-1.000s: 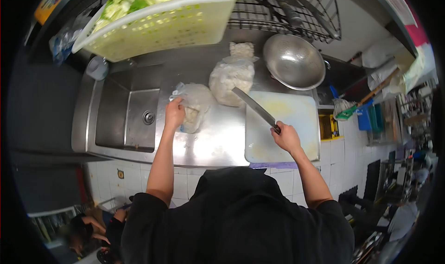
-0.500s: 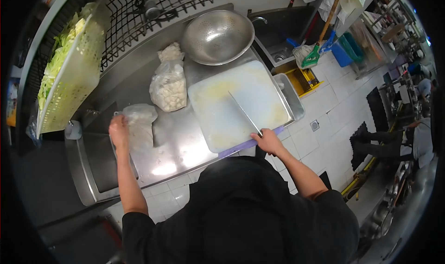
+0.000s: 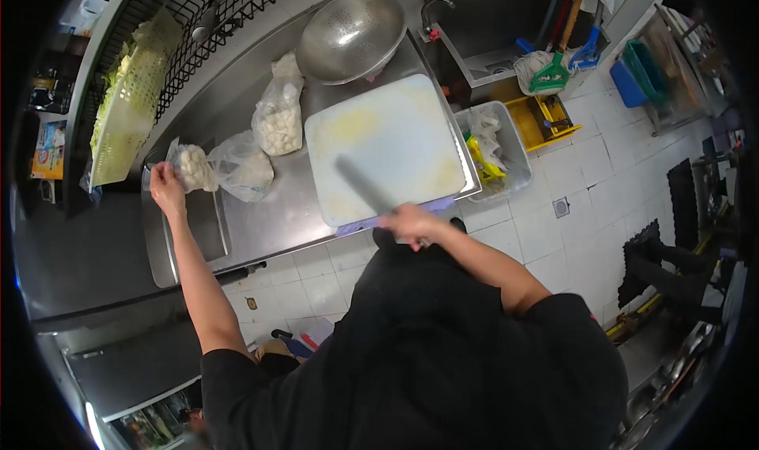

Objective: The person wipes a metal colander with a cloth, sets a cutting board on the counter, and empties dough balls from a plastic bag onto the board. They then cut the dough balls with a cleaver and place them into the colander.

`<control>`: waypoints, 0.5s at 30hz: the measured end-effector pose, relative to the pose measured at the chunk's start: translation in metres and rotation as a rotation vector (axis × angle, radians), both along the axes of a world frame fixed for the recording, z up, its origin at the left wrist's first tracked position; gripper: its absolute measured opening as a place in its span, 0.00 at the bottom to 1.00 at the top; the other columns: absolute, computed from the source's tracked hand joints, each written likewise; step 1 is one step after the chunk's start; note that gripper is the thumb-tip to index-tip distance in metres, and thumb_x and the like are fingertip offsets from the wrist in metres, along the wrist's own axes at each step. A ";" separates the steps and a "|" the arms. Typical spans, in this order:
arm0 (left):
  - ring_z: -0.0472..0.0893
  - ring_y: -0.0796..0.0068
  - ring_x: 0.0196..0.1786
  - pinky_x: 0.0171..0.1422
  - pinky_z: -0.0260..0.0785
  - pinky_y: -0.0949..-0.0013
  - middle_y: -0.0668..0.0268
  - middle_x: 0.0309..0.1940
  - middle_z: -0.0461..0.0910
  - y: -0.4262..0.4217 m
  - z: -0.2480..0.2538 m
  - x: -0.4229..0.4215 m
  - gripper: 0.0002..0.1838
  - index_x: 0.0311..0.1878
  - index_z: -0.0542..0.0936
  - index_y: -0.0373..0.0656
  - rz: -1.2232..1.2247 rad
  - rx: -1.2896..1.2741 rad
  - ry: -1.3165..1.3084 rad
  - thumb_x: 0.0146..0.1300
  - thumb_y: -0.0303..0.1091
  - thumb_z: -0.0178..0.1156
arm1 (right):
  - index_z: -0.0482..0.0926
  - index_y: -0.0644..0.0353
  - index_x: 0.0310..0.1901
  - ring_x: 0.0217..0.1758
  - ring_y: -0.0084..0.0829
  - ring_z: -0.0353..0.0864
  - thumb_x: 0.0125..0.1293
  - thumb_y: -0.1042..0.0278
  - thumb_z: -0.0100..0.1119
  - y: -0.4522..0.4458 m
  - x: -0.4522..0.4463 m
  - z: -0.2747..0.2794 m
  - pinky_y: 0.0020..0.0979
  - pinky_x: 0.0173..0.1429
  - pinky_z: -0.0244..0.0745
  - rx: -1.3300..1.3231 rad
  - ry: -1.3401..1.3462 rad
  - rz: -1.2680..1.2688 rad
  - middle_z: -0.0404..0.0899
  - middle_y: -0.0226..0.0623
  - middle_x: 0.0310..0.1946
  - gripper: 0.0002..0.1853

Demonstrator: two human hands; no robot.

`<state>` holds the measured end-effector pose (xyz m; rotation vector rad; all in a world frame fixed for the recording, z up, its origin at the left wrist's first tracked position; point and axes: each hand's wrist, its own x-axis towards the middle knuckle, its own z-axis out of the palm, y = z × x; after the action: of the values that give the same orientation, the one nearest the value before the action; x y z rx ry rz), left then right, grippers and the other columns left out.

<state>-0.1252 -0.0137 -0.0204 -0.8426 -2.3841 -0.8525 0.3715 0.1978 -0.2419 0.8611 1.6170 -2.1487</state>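
At the left end of the steel counter, my left hand (image 3: 167,191) grips the edge of a clear plastic bag of white chunks (image 3: 194,168), held above the sink edge. Another clear bag (image 3: 245,167) rests on the counter just to its right, and a fuller bag of white chunks (image 3: 279,122) stands beyond that. My right hand (image 3: 411,225) is closed around the handle of a knife (image 3: 362,183). Its wide blade, blurred by motion, points up and left over the white cutting board (image 3: 387,146).
A large perforated steel colander (image 3: 352,37) sits behind the board. On the wire rack at left stands a pale basket of cut greens (image 3: 142,102). A grey tub (image 3: 518,165) with packaging, a yellow bucket (image 3: 545,134) and a mop (image 3: 538,72) are on the right.
A bag of white chunks has come into view in my left hand, left of the other bags. The knife has swung, its blade now blurred. The whole view has shifted.
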 end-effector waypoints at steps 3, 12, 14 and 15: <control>0.75 0.82 0.34 0.41 0.69 0.72 0.72 0.29 0.79 0.022 0.024 0.045 0.12 0.45 0.83 0.39 -0.099 0.066 -0.057 0.77 0.39 0.62 | 0.78 0.70 0.41 0.10 0.29 0.72 0.77 0.50 0.61 0.052 0.063 0.012 0.37 0.13 0.68 0.074 -0.043 -0.443 0.72 0.34 0.15 0.24; 0.76 0.87 0.34 0.42 0.68 0.81 0.72 0.31 0.82 0.132 0.003 0.160 0.09 0.47 0.84 0.36 -0.493 0.394 -0.570 0.77 0.33 0.64 | 0.80 0.71 0.30 0.11 0.32 0.78 0.75 0.43 0.61 0.002 0.024 0.000 0.38 0.17 0.72 0.088 0.131 0.244 0.74 0.38 0.11 0.31; 0.76 0.87 0.34 0.42 0.67 0.81 0.72 0.31 0.82 0.148 0.010 0.187 0.09 0.48 0.84 0.35 -0.513 0.410 -0.606 0.77 0.33 0.64 | 0.79 0.70 0.27 0.12 0.33 0.79 0.75 0.43 0.61 0.031 0.023 -0.014 0.39 0.18 0.73 0.134 0.013 0.090 0.75 0.38 0.11 0.31; 0.76 0.87 0.35 0.42 0.67 0.81 0.72 0.32 0.83 0.152 0.012 0.195 0.09 0.48 0.84 0.35 -0.550 0.427 -0.599 0.77 0.33 0.64 | 0.78 0.68 0.25 0.12 0.33 0.79 0.74 0.42 0.61 0.054 0.024 -0.019 0.40 0.19 0.74 0.179 -0.091 -0.061 0.75 0.39 0.11 0.32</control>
<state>0.0698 0.1385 -0.0082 -1.2008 -2.2903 -1.9879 0.3951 0.2513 -0.2613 1.0592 1.7776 -1.9947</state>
